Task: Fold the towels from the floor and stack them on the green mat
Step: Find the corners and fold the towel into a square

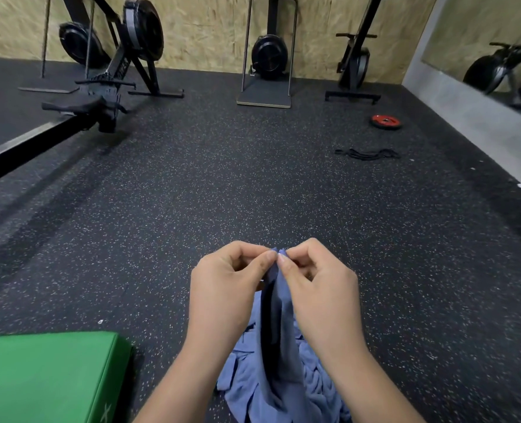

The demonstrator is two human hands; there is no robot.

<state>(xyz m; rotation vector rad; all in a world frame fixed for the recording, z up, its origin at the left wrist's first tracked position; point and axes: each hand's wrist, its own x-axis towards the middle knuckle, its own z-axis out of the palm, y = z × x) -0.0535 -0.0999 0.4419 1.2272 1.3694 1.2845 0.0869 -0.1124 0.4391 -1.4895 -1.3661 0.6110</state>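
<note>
So this looks like pretty much the very start of the job. The blue towel (280,300) is lifted just to the right of the green mat (39,377), with its top edge bunched between both hands and the rest hanging down into a crumpled heap of blue towels (314,387) on the speckled rubber floor (222,184). The left hand (225,286) and right hand (323,288) sit right next to each other, each pinching that top edge between thumb and fingertips, knuckles nearly touching. My guess is they're hunting for corners to spread it out, so there's no actual fold in it yet. The part of the mat that shows has nothing stacked on it, though its left and near sides run out of view, so I can't vouch for all of it. Basically everything's left: fold this one, put it on the mat, then work through the heap. I can't tell how many towels are in there. Well beyond the mat there's a rowing machine (100,96), and far off to its right a red weight plate (386,121) and a black band (367,154).
</note>
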